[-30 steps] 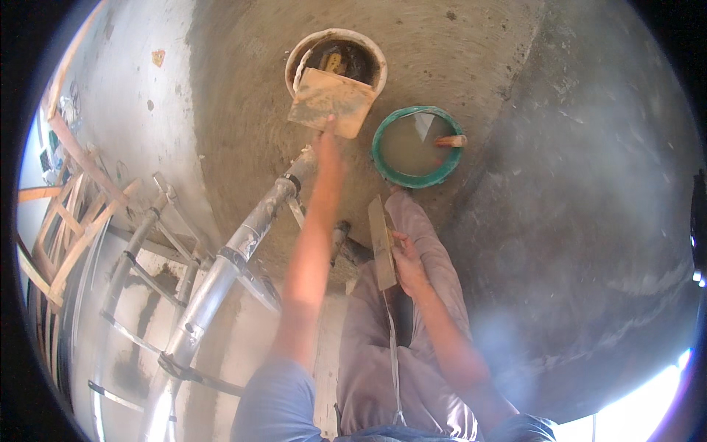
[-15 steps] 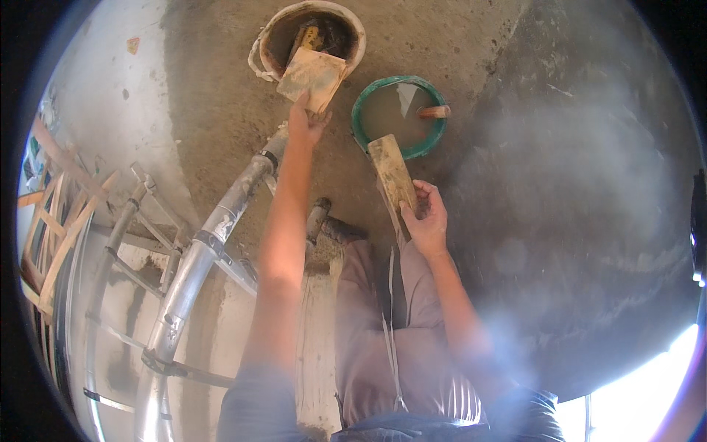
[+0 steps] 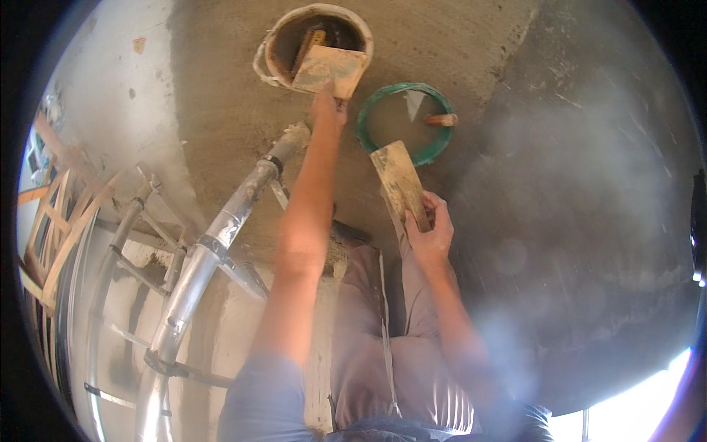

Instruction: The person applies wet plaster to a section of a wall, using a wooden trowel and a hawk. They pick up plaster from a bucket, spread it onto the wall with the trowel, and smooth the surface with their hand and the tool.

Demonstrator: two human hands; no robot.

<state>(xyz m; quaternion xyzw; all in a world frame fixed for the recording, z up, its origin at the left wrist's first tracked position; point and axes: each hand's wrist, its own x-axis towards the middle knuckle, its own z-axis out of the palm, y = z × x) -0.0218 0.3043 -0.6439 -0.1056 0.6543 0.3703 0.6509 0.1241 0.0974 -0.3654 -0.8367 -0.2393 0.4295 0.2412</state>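
My left hand [image 3: 330, 109] is stretched far ahead, closed at the near edge of a square, plaster-smeared board [image 3: 335, 65]. That board overlaps the near rim of a whitish bucket [image 3: 368, 37], where a yellow-handled tool [image 3: 315, 37] leans inside. Lower and to the right, my right hand [image 3: 433, 232] grips the near end of a rectangular plaster float [image 3: 399, 177], stained with mortar. The float's far end points toward a green bucket [image 3: 362, 132] of murky water. A wooden handle [image 3: 442, 119] and a pale triangular piece [image 3: 414, 104] stick out of that water.
A metal scaffold or ladder frame [image 3: 199, 269] runs along my left side, close to my left arm. Timber strips [image 3: 66, 236] are stacked at the far left. A dark, damp-looking surface [image 3: 574, 221] spreads on the right. My legs [image 3: 368, 317] are below.
My left hand and the square board have shifted right, and the board is turned slightly. My right hand and the float sit a little lower. The view has also shifted slightly.
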